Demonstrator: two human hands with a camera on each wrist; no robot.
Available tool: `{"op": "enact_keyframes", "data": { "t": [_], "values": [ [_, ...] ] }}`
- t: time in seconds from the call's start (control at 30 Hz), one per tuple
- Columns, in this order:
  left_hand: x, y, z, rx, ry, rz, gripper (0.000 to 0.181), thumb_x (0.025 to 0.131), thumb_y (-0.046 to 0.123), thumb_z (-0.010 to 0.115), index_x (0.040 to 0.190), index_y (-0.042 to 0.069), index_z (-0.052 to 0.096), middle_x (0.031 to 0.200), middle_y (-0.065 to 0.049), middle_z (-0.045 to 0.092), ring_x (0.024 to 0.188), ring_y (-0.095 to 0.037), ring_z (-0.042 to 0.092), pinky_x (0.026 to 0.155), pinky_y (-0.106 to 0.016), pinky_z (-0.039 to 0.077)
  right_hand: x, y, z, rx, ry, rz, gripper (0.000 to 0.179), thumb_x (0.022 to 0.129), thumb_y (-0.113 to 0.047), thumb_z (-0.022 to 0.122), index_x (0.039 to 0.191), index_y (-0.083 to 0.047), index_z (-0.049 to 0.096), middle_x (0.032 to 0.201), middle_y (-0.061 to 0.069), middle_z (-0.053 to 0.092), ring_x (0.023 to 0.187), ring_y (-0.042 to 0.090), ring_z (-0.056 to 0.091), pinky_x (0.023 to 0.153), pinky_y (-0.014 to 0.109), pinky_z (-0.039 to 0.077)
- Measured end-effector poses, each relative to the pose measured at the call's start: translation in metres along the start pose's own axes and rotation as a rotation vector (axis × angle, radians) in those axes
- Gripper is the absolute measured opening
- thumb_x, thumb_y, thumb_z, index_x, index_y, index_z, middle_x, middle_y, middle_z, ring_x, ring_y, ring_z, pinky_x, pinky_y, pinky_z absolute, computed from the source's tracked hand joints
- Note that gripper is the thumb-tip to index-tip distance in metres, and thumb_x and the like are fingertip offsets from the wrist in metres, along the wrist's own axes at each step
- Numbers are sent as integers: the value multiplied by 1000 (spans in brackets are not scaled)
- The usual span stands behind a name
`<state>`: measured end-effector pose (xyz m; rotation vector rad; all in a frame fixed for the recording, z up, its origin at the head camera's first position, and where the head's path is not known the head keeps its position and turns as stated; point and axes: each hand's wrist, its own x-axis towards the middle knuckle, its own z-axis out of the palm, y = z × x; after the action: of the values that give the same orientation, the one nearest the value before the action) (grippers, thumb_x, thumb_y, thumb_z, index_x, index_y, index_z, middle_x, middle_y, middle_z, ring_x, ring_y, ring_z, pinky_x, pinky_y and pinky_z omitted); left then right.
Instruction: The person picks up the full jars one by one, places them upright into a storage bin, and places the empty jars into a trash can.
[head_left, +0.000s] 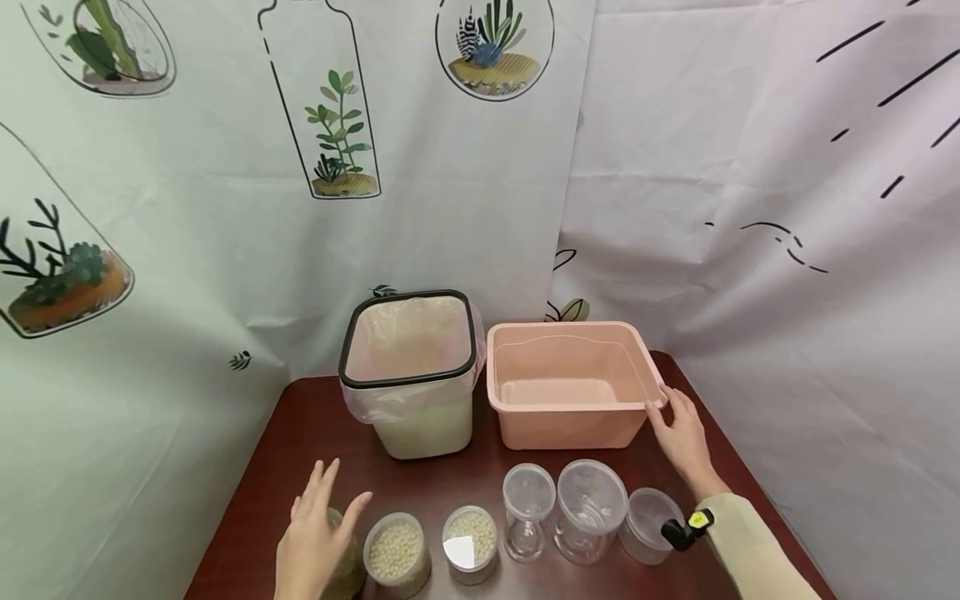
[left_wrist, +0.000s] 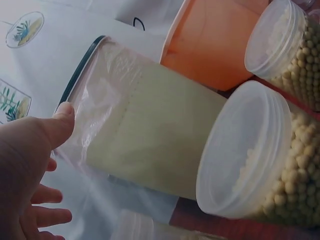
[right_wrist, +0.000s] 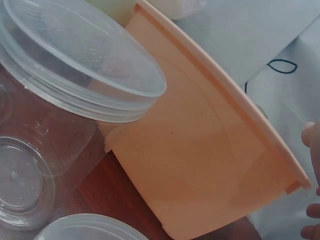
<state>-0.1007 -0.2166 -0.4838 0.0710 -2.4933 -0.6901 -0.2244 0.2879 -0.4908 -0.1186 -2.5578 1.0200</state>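
Observation:
In the head view my left hand (head_left: 311,533) hovers at the lower left, fingers extended and holding nothing. Behind it a lidded jar (head_left: 345,575) is partly hidden. Beside that stand two clear jars of pale round beans, the left one (head_left: 396,552) and the right one (head_left: 471,546). My right hand (head_left: 681,435), with loosely bent fingers, is at the front right corner of a pink plastic basin (head_left: 562,429). The right wrist view shows fingers (right_wrist: 312,135) just off the basin's rim (right_wrist: 260,125); whether they touch it I cannot tell.
A pale green bin (head_left: 423,429) with a black rim and plastic liner stands left of the basin. In front of the basin are three clear containers: a stemmed one (head_left: 527,504), a wide one (head_left: 588,517) and a low one (head_left: 648,529). A patterned cloth (head_left: 465,208) hangs behind the dark red table (head_left: 300,433).

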Motion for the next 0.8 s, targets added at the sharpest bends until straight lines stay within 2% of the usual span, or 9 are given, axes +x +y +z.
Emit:
{"op": "enact_keyframes", "data": {
  "t": [0.17, 0.23, 0.4, 0.47, 0.57, 0.8],
  "values": [
    [-6, -6, -1, 21, 30, -55, 77, 72, 41, 78, 132, 4, 48, 141, -27, 35, 108, -53, 46, 71, -65, 42, 2, 1, 3, 13, -5, 14, 56, 95, -31, 52, 138, 3, 39, 138, 31, 30, 126, 47, 30, 98, 60, 26],
    [-8, -8, -1, 15, 36, -75, 79, 70, 40, 80, 131, 2, 48, 142, -28, 32, 110, -54, 44, 73, -67, 40, 3, 2, 4, 20, -6, 23, 56, 95, -31, 52, 138, 3, 38, 139, 31, 31, 127, 46, 30, 99, 59, 26],
    [-13, -14, -2, -30, -1, -157, 83, 68, 40, 81, 132, 1, 45, 145, -29, 26, 124, -50, 34, 93, -67, 26, 6, 4, 4, 52, -12, 58, 57, 95, -31, 51, 137, 5, 37, 138, 31, 31, 128, 46, 29, 100, 58, 25],
    [-16, -16, -3, -37, -20, -184, 83, 68, 41, 80, 133, 2, 45, 145, -28, 26, 127, -48, 31, 94, -66, 25, 6, 4, 4, 58, -17, 75, 57, 95, -31, 50, 138, 5, 36, 138, 31, 31, 128, 46, 29, 100, 58, 24],
    [-21, -21, -3, -26, -35, -219, 80, 69, 42, 79, 132, 4, 47, 145, -28, 27, 128, -48, 30, 92, -68, 25, 7, 5, 5, 58, -24, 90, 58, 96, -32, 50, 138, 5, 35, 139, 31, 31, 128, 45, 29, 100, 58, 24],
    [-35, -30, 2, 10, 17, -330, 77, 64, 38, 84, 126, 6, 52, 138, -32, 34, 116, -55, 38, 77, -70, 35, 7, 5, 8, 98, -19, 112, 58, 95, -33, 50, 138, 4, 36, 135, 32, 35, 117, 43, 39, 94, 56, 31]
  ]
}}
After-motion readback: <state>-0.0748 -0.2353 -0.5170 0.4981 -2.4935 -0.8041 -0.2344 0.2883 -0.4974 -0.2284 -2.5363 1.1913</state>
